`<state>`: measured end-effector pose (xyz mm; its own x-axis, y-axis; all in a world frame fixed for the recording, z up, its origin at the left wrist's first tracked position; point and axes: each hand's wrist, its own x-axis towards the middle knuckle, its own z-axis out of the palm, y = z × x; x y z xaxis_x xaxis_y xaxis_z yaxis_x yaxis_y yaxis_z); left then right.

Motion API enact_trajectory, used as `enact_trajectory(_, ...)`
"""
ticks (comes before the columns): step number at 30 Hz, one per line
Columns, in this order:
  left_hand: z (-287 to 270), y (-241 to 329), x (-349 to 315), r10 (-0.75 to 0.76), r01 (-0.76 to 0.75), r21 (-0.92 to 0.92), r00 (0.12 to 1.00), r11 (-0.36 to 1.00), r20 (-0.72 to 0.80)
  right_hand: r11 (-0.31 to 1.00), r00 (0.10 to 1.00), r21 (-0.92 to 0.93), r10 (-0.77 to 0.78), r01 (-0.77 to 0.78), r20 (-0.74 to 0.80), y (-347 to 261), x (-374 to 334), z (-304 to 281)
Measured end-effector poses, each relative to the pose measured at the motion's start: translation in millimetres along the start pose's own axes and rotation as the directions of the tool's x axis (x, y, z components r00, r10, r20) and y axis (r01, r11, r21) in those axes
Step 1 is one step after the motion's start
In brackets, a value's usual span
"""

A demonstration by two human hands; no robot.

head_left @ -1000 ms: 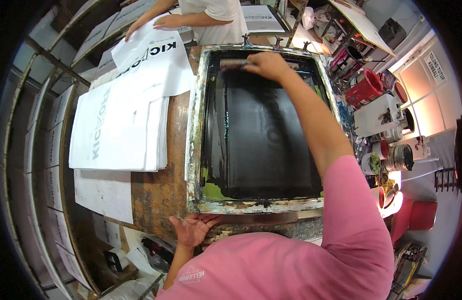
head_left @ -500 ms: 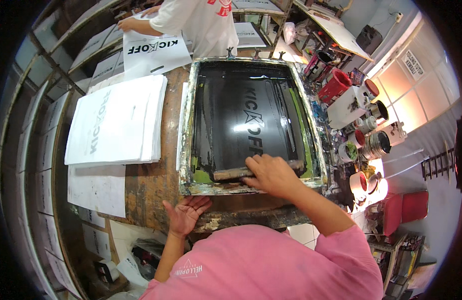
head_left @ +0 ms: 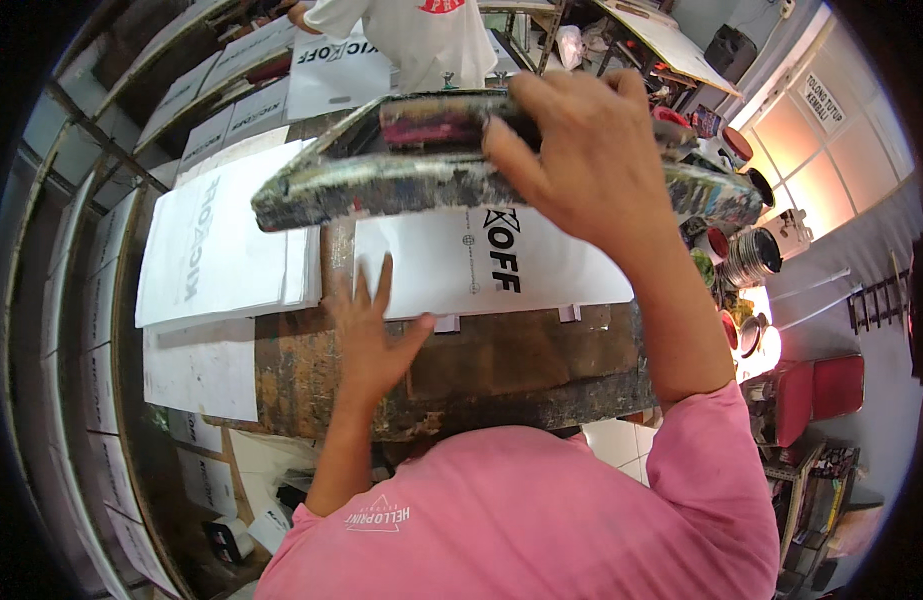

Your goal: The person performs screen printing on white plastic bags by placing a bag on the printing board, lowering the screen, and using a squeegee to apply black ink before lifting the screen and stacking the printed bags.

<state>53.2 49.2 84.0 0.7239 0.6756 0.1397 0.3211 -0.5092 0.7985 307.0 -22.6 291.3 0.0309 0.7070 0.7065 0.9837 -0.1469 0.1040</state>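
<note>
My right hand (head_left: 591,160) is wrapped over the near edge of a paint-crusted screen-printing frame (head_left: 401,190), which is tilted up off the table. A squeegee (head_left: 431,118) with a red-stained handle lies inside the frame by my right thumb; whether my fingers also grip it is hidden. Under the raised frame lies a flat white printed bag (head_left: 411,260) with black lettering. My left hand (head_left: 373,325) is open, fingers spread, at the bag's near left corner and slightly blurred.
A thick stack of white printed bags (head_left: 226,235) stands to the left on the worn wooden table (head_left: 521,360). Racks (head_left: 106,290) with more bags line the left side. Across the table, a co-worker (head_left: 421,45) stands by another bag (head_left: 341,80). Paint cans (head_left: 751,260) crowd the right.
The frame was flat with my right hand on the squeegee; now that hand has tilted the frame up, uncovering the printed bag. My left hand has moved forward over the table.
</note>
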Motion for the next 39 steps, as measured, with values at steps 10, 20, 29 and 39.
enact_trajectory(10, 40, -46, -1, -0.146, 0.172, 0.753, 0.984, 0.636, -0.101, 0.992, 0.999, 0.130, 0.001, 0.006, -0.054, 16, 58, -13)
enact_trajectory(20, -3, 45, 89, -0.130, 0.157, 0.038, 0.913, 0.987, -0.387, 0.980, 0.987, 0.118, 0.159, -0.159, 0.009, 11, 87, -17)
enact_trajectory(29, -54, 9, 56, -0.405, 0.106, -0.489, 0.722, 0.866, -0.560, 0.988, 0.997, 0.134, 0.078, -0.078, 0.009, 52, 84, -2)
enact_trajectory(39, -265, -138, 40, -0.402, 0.190, -0.403, 0.733, 0.895, -0.549, 0.998, 0.998, 0.011, 0.057, -0.057, -0.029, 35, 70, 2)
